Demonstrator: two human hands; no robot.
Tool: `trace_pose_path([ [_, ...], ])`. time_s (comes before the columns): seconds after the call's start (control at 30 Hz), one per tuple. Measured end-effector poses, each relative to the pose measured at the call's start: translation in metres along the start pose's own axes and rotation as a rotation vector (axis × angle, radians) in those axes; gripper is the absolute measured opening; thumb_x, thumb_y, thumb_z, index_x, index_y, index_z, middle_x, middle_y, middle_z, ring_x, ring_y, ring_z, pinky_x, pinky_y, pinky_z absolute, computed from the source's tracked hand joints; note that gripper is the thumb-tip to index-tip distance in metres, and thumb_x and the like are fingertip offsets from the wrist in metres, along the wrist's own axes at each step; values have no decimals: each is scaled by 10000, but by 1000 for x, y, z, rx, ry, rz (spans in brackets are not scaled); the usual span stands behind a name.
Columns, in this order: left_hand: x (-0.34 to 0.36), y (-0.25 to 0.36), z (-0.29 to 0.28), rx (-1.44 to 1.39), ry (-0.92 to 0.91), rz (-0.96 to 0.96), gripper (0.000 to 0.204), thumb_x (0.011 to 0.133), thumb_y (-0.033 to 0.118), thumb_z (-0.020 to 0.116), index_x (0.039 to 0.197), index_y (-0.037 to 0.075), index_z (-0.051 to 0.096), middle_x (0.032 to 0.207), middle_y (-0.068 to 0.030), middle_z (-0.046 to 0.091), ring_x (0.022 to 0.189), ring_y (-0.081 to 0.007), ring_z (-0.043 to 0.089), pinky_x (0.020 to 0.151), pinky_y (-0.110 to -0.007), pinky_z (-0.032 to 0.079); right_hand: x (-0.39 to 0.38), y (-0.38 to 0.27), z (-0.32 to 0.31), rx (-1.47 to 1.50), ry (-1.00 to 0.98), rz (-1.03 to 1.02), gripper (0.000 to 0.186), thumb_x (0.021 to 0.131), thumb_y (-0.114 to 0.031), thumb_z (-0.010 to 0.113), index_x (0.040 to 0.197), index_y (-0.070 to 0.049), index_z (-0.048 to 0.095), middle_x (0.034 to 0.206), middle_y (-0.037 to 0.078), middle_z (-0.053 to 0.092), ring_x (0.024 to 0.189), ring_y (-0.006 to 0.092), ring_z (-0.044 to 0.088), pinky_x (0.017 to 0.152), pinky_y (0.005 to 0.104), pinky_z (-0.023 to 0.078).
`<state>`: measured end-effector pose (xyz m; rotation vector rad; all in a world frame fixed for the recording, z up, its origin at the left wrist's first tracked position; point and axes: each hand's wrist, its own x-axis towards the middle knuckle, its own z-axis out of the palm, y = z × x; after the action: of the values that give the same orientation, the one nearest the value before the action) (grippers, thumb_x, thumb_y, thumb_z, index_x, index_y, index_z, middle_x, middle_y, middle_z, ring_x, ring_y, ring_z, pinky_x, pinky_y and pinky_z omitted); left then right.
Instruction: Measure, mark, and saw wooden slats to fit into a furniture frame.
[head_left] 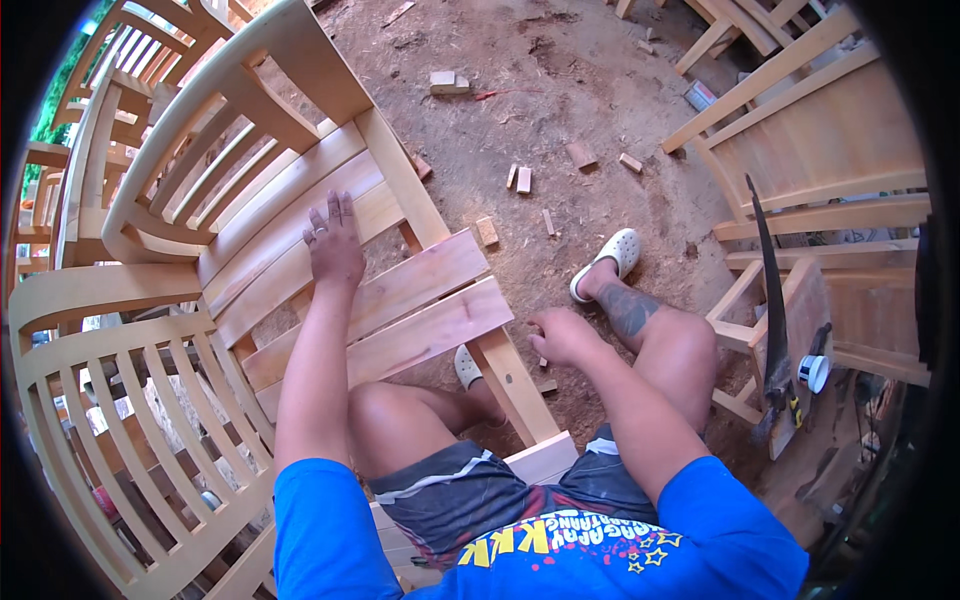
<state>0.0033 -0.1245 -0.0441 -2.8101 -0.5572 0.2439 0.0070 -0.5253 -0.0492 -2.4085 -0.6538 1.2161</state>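
Observation:
A pale wooden bench frame (519, 388) with a curved armrest stretches beneath my arms. Its seat slats (430, 268) lie side by side, with gaps between some of them. My left hand (335, 240) rests on the slats near the armrest end, palm down and fingers spread, a ring on one finger. Just beyond the end of the nearest full slat (400, 335) hovers my right hand (562, 336), its fingers curled inward. Whether anything is inside that curl is hidden. I sit at the near end of the frame, over a pale board (543, 458).
Slatted backrest (150, 420) runs along the left. More wooden furniture (130, 90) stands behind it. At right, a handsaw (770, 300) leans by a small wooden stool (790, 320) with a white round roll (814, 373). Several wood offcuts (524, 180) litter the dirt floor (560, 90).

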Motion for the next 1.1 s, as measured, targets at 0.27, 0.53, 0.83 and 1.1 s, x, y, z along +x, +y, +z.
trace_pose_path([
  [0.27,29,-45,-78,-473,-369,173,794,853,-72,566,1593,175,415,1571,-247,463,1344,-421,553,1104,-455,487,-10,20,5,25,25,66,433,937,-273,669,1325,-83,692,1153,209,741,1087,389,702,983,476,547],
  [0.53,-89,27,-131,-286,10,367,984,813,-94,572,1660,305,268,1421,-173,539,1229,-400,601,957,-512,539,-70,18,-22,-24,126,35,314,916,-262,656,1160,-84,746,1105,201,745,1044,390,716,931,515,566],
  [0.83,-157,103,-95,-88,-10,365,900,920,351,748,1670,361,250,1449,-188,484,1218,-414,581,1020,-517,493,-265,72,-44,-67,970,-205,270,898,-172,701,1135,-47,732,1073,197,699,1034,375,682,926,468,545],
  [1.1,-167,105,-83,-262,-102,267,1102,762,551,866,1654,218,311,1511,-158,450,1375,-373,487,1146,-502,409,-422,261,31,106,1328,769,511,804,-110,732,1300,-37,634,1228,247,622,1221,428,564,1078,512,456],
])
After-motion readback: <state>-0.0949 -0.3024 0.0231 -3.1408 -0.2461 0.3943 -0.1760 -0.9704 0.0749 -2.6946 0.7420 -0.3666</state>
